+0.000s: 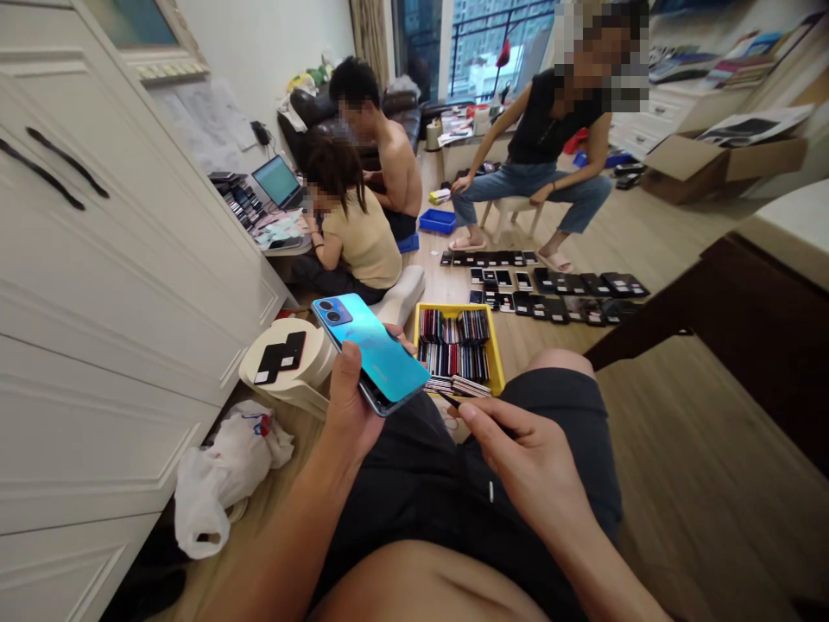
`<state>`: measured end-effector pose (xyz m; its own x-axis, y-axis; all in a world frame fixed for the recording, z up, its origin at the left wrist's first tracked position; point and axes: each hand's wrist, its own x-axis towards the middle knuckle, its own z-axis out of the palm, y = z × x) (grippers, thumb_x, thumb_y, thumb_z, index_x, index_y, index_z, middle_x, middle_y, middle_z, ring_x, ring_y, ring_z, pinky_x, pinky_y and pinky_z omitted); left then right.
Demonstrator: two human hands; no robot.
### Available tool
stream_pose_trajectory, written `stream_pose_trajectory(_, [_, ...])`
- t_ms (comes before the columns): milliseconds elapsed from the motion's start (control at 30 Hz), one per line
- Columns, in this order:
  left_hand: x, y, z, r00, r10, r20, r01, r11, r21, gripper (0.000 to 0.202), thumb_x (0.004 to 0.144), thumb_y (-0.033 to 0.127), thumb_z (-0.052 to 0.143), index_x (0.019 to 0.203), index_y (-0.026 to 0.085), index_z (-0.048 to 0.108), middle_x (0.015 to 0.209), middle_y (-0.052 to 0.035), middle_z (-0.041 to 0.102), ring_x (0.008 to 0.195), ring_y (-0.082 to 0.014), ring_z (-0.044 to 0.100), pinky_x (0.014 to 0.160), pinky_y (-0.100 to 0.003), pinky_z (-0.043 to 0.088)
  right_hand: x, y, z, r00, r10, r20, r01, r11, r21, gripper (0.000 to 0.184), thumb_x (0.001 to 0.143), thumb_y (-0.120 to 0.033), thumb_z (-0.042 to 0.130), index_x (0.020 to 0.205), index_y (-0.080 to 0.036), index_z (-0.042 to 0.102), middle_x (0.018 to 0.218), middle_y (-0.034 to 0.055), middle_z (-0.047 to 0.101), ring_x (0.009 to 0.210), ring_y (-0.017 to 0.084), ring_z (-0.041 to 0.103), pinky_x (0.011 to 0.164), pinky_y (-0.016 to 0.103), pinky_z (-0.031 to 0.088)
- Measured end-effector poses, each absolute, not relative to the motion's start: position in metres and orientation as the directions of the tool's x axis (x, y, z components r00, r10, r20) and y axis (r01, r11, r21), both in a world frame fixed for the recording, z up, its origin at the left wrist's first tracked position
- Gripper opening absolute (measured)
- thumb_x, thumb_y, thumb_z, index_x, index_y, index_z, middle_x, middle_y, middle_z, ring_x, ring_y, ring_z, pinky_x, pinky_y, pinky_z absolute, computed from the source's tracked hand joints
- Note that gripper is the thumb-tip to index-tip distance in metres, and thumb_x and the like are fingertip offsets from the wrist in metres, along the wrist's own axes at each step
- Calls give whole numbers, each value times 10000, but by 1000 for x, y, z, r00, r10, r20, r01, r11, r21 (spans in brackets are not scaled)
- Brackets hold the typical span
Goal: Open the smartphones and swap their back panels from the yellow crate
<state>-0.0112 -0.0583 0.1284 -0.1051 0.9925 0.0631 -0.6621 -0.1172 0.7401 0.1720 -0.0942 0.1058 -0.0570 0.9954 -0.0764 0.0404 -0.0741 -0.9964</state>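
Observation:
My left hand (353, 402) is wrapped round a smartphone (382, 345) with a shiny light-blue back, its cameras at the upper left. Along its lower edge the back panel looks slightly apart from the dark frame. In my right hand (524, 449), thumb and fingers pinch a thin dark pointed tool (450, 400); its exact kind is hard to make out. The tool's tip lies just right of the phone's lower corner, apparently not touching it. Beyond the phone, a yellow crate (497, 363) on the floor holds tightly packed rows of phones.
Left of my knees stands a round white stool (311, 341) carrying dark phones (275, 363). A white plastic bag (226, 466) lies by the cabinet (117, 302). Rows of phones (557, 308) cover the floor ahead. Several people sit nearby. A dark table leg (648, 320) rises at right.

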Motion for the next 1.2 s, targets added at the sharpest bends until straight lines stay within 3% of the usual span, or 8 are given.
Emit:
stream_pose_trajectory(233, [-12,-58,129,-73,994,79,-670,-108,734,525,830,645,713,1037,163,743,1060,-71,727,950,-228,719,898,-363,604,174,-94,101,47,997,-59,99,-63,-993,407,860,-534,705,944,-157,832,533,8,583,529,162,540,459,253,372])
stream_pose_trajectory(567, [-13,-57,130,-97,994,47,-701,-102,706,519,819,634,732,1070,180,721,1047,-74,726,919,-221,711,865,-376,616,205,-58,61,246,968,-49,290,-122,-949,521,817,-609,674,906,-118,826,541,43,642,558,206,597,497,271,421])
stream_pose_trajectory(833, [-12,-54,128,-93,996,10,-700,-72,711,491,847,640,698,1037,187,714,1055,-68,713,903,-214,708,855,-368,610,209,-70,66,147,989,-32,377,-86,-922,548,850,-634,621,1004,-145,813,582,22,637,581,199,570,535,276,424])
stream_pose_trajectory(967, [-12,-52,125,-132,991,-33,-676,-65,734,499,863,641,677,1036,174,701,1017,-76,709,858,-215,705,802,-382,622,204,-78,82,68,998,-2,367,-27,-930,496,902,-599,575,923,-158,800,577,2,581,552,165,500,533,266,401])
stream_pose_trajectory(1200, [-9,-53,126,-128,989,-78,-690,-32,723,498,835,640,714,1102,222,674,1011,-52,711,853,-213,726,835,-384,615,195,-86,96,-62,998,11,259,26,-965,422,943,-562,579,837,-177,717,564,-31,484,541,134,433,509,242,354])
